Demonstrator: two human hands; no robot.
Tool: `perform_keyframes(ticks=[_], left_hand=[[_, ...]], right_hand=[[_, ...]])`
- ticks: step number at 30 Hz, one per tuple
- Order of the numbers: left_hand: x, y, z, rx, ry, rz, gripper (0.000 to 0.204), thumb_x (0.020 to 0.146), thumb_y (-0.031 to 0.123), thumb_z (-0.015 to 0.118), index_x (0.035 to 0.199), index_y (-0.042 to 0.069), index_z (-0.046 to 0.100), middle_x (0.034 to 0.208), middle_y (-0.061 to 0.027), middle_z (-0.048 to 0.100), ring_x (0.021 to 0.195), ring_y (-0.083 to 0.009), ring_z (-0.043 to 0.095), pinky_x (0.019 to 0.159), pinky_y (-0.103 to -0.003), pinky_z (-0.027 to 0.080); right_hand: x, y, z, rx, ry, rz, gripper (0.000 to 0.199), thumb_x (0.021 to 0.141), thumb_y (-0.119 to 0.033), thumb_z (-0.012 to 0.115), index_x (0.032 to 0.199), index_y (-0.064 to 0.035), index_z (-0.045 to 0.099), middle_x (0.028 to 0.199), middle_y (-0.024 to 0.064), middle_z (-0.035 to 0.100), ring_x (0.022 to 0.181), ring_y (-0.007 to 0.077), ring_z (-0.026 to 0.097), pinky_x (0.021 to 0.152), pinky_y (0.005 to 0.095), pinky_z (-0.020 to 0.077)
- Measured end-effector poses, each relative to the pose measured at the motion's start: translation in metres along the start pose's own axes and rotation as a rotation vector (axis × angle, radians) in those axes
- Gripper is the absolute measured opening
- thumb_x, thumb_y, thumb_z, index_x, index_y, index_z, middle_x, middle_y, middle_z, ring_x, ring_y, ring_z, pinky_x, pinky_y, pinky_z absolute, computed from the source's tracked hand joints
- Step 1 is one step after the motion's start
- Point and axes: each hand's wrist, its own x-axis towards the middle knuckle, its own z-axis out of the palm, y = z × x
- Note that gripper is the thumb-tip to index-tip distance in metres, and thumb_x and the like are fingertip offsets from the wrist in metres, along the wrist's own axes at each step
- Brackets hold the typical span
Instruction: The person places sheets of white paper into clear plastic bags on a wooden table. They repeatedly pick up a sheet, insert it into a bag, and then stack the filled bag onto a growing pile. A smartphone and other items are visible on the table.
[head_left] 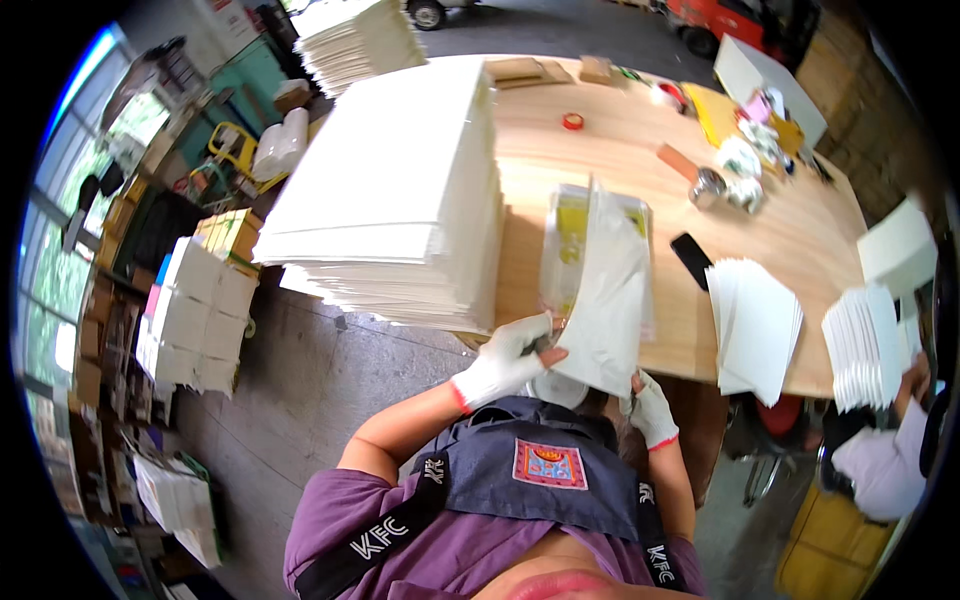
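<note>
A thin white sheet (603, 310) is held up at a tilt and bowed over the table's near edge. My left hand (508, 358), in a white glove with bare fingertips, has thumb and fingers at its left edge. At the sheet's near right corner, my right hand (651, 411), gloved the same way, is closed on it. Beneath the sheet lies a flat yellow-and-white printed bag (570, 240), partly covered. A tall stack of white sheets (375, 170) rises left of the bag. To the right, a fanned pile of white sheets (752, 325) overhangs the table edge.
On the wooden table (540, 140) are a black phone (690, 260), a tape dispenser (706, 187) and a red tape roll (572, 121). Bent white sheets (862, 345) stand at the right, near another person's sleeve (885, 465). White bundles (195, 315) sit on the left floor.
</note>
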Motion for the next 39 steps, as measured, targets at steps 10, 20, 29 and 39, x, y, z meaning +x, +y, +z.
perform_keyframes(ticks=[10,20,29,39], left_hand=[[-0.094,0.081,-0.194,0.130,1.004,0.489,0.040,0.081,-0.001,0.055,0.120,-0.003,0.057,0.094,-0.0010,0.057,0.072,-0.0086,0.050,0.064,-0.023,0.043],[-0.095,0.036,-0.252,0.358,0.779,0.190,0.041,0.090,0.016,0.049,0.128,-0.001,0.051,0.121,-0.0150,0.059,0.110,-0.0201,0.055,0.095,-0.028,0.039],[-0.075,0.015,-0.250,0.175,0.851,0.431,0.049,0.092,0.032,0.052,0.124,-0.006,0.052,0.131,-0.0143,0.052,0.116,-0.0201,0.050,0.099,-0.029,0.036],[-0.077,0.000,-0.242,0.156,0.964,0.598,0.034,0.089,0.024,0.053,0.094,-0.007,0.065,0.116,-0.0179,0.059,0.118,-0.0315,0.050,0.101,-0.038,0.035]], right_hand=[[0.018,-0.151,0.303,-0.469,-0.540,-0.389,0.027,0.091,-0.029,0.058,0.078,-0.0049,0.057,0.066,-0.0005,0.054,0.054,0.0060,0.049,0.047,0.0216,0.0390],[0.103,-0.206,0.373,-0.861,-0.424,-0.792,0.032,0.091,-0.029,0.058,0.074,-0.0026,0.060,0.079,0.0052,0.066,0.063,0.0100,0.059,0.054,0.0233,0.0455],[0.320,-0.205,0.420,-0.251,-0.404,-0.675,0.024,0.095,-0.018,0.051,0.108,0.0003,0.060,0.111,0.0083,0.062,0.101,0.0150,0.058,0.090,0.0255,0.0455],[0.111,-0.179,0.436,-0.953,-0.689,-1.378,0.026,0.086,-0.015,0.061,0.109,-0.0043,0.065,0.124,0.0118,0.054,0.101,0.0251,0.059,0.092,0.0353,0.0446]])
